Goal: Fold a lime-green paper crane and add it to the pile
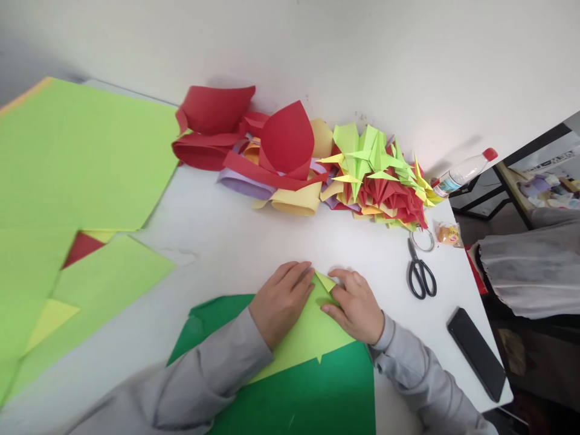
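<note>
Both on lime paper (308,338) | left hand (281,302) flat | right hand (359,307) splayed

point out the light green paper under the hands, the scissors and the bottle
Light green paper (312,329): head view, its flat face between the hands.
Scissors (415,260): head view, near the pivot.
Bottle (448,182): head view, on its label.
</note>
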Demonstrator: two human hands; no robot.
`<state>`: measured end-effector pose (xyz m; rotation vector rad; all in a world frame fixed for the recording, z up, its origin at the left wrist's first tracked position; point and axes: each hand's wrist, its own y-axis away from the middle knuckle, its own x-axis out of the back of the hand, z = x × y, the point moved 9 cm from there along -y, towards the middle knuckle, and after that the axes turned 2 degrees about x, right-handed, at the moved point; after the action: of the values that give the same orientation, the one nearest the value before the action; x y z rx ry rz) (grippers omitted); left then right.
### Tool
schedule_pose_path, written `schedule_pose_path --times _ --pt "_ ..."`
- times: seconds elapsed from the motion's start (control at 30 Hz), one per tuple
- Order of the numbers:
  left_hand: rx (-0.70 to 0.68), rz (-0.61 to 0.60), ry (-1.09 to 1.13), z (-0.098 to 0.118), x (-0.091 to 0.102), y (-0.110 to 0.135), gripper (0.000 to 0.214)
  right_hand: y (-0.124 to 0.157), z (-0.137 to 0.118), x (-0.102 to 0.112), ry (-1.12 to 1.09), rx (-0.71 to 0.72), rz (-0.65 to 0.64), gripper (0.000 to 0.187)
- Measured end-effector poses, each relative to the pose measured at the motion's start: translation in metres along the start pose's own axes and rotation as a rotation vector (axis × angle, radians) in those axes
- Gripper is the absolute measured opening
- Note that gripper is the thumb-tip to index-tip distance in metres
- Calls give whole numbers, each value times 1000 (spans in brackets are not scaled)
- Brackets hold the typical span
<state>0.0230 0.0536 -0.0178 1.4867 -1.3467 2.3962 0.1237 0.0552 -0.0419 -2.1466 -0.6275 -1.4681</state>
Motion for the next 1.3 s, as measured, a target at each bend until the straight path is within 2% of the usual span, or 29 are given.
schedule_pose_path --times 0.27,0.4,0.57,0.67,0.9,1.03,1.17,1.3 --pt "33 -71 36 -3 -5 -2 26 0 -4 3 50 -10 21 24" --pt "80 -98 73 -9 -10 0 31 0 -2 5 -5 -30 28 22" --pt "49 -87 32 -7 -11 2 27 0 3 7 -124 -65 45 19" --pt "14 -114 0 -4 -14 3 27 1 7 9 -194 -85 96 21" --pt "27 -140 -48 -5 -18 5 28 3 15 15 -314 -129 218 31" --pt "38 -152 -64 -5 -19 7 29 7 18 15 -251 -176 262 32" --pt "37 -156 -70 -4 -20 7 28 10 20 13 -107 -230 232 32" --pt "39 -91 -76 -3 -14 6 29 10 21 12 -67 -234 204 31"
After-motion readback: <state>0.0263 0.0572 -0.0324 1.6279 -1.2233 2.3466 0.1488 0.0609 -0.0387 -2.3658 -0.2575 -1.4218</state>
